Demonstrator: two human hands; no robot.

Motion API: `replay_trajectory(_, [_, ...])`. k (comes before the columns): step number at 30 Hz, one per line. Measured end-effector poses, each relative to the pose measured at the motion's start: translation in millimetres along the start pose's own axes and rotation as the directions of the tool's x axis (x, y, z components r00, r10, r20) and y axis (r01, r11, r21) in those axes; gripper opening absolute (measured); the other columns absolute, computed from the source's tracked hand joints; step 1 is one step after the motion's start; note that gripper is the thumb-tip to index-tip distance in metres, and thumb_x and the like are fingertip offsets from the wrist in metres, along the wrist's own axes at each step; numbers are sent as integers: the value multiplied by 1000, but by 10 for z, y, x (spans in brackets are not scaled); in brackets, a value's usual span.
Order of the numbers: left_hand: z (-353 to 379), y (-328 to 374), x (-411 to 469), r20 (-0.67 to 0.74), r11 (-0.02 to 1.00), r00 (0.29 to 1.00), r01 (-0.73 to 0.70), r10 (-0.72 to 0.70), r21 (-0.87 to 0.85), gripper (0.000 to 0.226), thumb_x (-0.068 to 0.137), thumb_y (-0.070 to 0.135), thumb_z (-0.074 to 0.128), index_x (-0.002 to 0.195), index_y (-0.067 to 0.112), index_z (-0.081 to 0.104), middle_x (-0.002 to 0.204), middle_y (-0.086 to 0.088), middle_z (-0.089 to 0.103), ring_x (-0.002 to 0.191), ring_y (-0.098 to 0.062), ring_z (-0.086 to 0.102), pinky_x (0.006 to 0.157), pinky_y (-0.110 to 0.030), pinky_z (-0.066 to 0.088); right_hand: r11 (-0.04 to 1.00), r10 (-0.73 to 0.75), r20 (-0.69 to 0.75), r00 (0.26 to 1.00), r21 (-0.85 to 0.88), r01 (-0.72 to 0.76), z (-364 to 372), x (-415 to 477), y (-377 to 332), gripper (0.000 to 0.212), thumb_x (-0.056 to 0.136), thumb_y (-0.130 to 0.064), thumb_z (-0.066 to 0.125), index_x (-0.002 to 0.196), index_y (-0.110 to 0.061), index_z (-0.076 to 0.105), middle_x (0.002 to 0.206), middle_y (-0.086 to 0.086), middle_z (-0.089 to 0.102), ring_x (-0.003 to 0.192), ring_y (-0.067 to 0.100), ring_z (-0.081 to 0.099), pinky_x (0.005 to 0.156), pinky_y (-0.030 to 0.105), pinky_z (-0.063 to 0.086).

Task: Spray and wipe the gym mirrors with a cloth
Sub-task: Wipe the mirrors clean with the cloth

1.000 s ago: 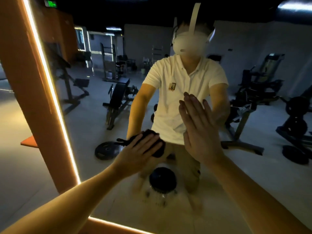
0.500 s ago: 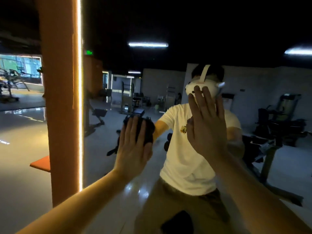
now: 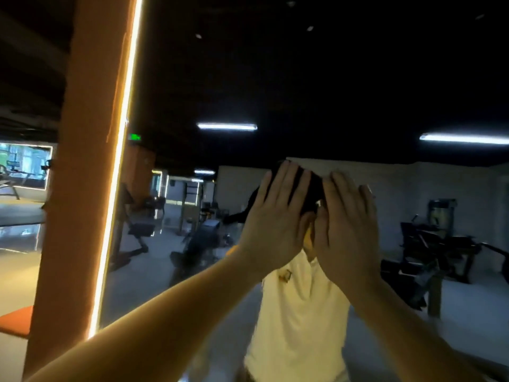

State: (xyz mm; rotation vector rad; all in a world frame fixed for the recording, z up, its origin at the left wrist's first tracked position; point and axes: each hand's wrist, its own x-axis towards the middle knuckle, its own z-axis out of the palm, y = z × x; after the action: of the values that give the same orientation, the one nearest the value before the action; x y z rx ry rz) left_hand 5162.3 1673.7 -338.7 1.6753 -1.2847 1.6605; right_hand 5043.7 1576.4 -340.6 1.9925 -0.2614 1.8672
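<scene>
Right of the glowing orange pillar (image 3: 82, 188), against the big wall mirror (image 3: 192, 92), the left hand (image 3: 275, 219) presses a dark crumpled cloth (image 3: 312, 188) flat, fingers spread; the right hand (image 3: 347, 230), equally flat, sits just beside the cloth's right edge.

Mirror (image 3: 358, 92) glossy glass; cloth (image 3: 308, 186) dark, seemingly soft fabric.

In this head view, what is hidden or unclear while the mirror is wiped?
All in the head view:
- Cloth: mostly covered by the left hand; only a dark edge shows above the fingers.
- Right hand: only its back shows, so contact with the mirror cannot be told.
- Spray bottle: outside the frame.
- Wet marks on the mirror: lost in dim light and blur.
</scene>
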Motion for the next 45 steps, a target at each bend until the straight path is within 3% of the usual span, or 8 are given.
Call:
replay_trajectory(7, [-150, -1208, -983, -37, 972, 972, 232, -230, 42, 65, 110, 39, 25, 163, 1, 26, 171, -20, 21, 161, -32, 14, 130, -54, 14, 968, 27, 69, 997, -250, -9, 276, -214, -307, 67, 107, -42, 18, 161, -3, 21, 170, 21, 14, 159, 34, 8, 127, 58, 11])
replay_trajectory(13, [-229, -1798, -1568, -87, 937, 936, 345, -340, 51, 68, 107, 40, 25, 157, -5, 36, 164, -26, 34, 153, -43, 31, 124, -61, 26, 936, 42, 25, 999, -352, -31, 352, -248, -308, 66, 108, -43, 9, 162, -5, 16, 170, 20, 11, 159, 33, 6, 127, 57, 10])
replay_trajectory(18, [-152, -1509, -1423, -133, 868, 861, 496, -490, 11, 68, 107, 41, 22, 159, -2, 34, 165, -25, 31, 154, -42, 28, 127, -58, 20, 938, 55, 33, 998, -344, -40, 359, -226, -315, 67, 107, -43, 13, 162, -6, 18, 170, 19, 12, 159, 32, 6, 127, 56, 10])
replay_trajectory(26, [177, 52, -1057, -26, 993, 996, 93, -91, 66, 65, 111, 45, 26, 165, 10, 12, 174, -15, 8, 162, -29, -2, 132, -50, 3, 992, 31, 48, 998, -121, -25, 258, -195, -226, 64, 106, -39, 12, 160, -10, 30, 170, 13, 20, 159, 27, 11, 128, 51, 9])
replay_trajectory(30, [119, -125, -1119, 48, 987, 994, -100, 95, 124, 64, 113, 47, 27, 166, 13, 15, 174, -13, 12, 162, -26, -1, 132, -47, 1, 992, 45, 145, 988, -124, -27, 114, -194, -249, 66, 104, -40, 16, 160, -9, 32, 170, 13, 20, 158, 27, 12, 128, 53, 12])
replay_trajectory(34, [-38, -883, -1337, -22, 989, 991, 131, -130, 66, 65, 111, 44, 29, 165, 9, 20, 174, -15, 14, 162, -28, 6, 131, -52, 9, 968, -17, 134, 991, -247, 50, 82, -476, -597, 64, 104, -41, 26, 157, -6, 35, 166, 20, 28, 155, 34, 22, 124, 58, 23])
replay_trajectory(37, [-133, -1581, -1660, -47, 950, 953, 302, -299, 80, 66, 109, 42, 27, 162, 3, 28, 170, -20, 22, 159, -34, 17, 129, -56, 17, 969, -83, 165, 983, -218, 118, 252, -744, -810, 64, 106, -41, 23, 157, -4, 34, 167, 21, 25, 156, 35, 20, 122, 60, 26])
replay_trajectory(45, [-183, -1957, -1807, -141, 931, 922, 365, -360, 9, 63, 108, 38, 29, 157, -1, 40, 164, -22, 36, 157, -37, 27, 128, -55, 22, 961, -42, 208, 977, -259, 97, 404, -817, -848, 68, 104, -43, 25, 160, -4, 27, 168, 21, 21, 157, 35, 15, 122, 62, 25])
